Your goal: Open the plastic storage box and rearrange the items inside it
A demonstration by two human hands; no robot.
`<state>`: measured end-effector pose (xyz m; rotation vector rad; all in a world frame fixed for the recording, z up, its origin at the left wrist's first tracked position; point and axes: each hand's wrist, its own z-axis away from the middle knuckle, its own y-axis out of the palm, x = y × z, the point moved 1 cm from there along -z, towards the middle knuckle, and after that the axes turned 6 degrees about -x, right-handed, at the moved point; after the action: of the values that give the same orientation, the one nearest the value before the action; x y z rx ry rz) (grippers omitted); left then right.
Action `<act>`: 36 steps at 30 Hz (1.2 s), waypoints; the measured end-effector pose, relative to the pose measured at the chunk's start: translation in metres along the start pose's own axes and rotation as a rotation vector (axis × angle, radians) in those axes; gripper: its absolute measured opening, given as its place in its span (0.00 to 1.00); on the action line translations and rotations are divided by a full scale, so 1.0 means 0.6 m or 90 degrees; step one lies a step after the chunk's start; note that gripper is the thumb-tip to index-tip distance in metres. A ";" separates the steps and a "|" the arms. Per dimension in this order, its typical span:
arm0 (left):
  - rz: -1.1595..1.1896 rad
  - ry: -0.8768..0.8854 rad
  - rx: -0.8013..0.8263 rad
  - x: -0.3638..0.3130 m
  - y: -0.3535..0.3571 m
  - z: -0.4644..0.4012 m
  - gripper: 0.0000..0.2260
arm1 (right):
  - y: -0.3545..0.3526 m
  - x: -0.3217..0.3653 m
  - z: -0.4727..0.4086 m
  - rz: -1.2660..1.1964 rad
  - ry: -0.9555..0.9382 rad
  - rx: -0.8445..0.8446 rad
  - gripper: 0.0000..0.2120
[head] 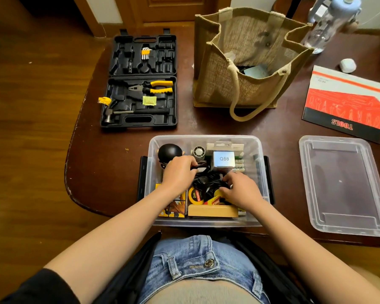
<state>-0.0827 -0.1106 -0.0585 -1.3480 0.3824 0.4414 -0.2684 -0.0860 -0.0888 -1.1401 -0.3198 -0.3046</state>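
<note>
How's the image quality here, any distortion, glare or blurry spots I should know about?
Head view: wide-angle bending curves the table edge and floorboards; soft glare on the clear lid and box rim; the bottle at top right is smeared; both hands, left and right, look sharp; lighting is even, shadows soft.

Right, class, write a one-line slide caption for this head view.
Both hands sort black cables inside the open plastic storage box, its lid set aside.

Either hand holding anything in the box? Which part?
Left hand grips a small dark item by its left end; what it is can't be told. Right hand has fingers curled into the black cable bundle; a firm hold can't be confirmed.
</note>
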 end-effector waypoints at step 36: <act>0.726 -0.189 0.390 0.042 -0.069 0.011 0.11 | -0.060 0.085 0.010 -0.969 0.140 0.152 0.09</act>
<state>-0.0396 -0.1085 -0.0351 -0.3449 0.9387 1.3187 -0.2364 -0.0978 -0.0362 -0.4155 -0.9642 -1.6532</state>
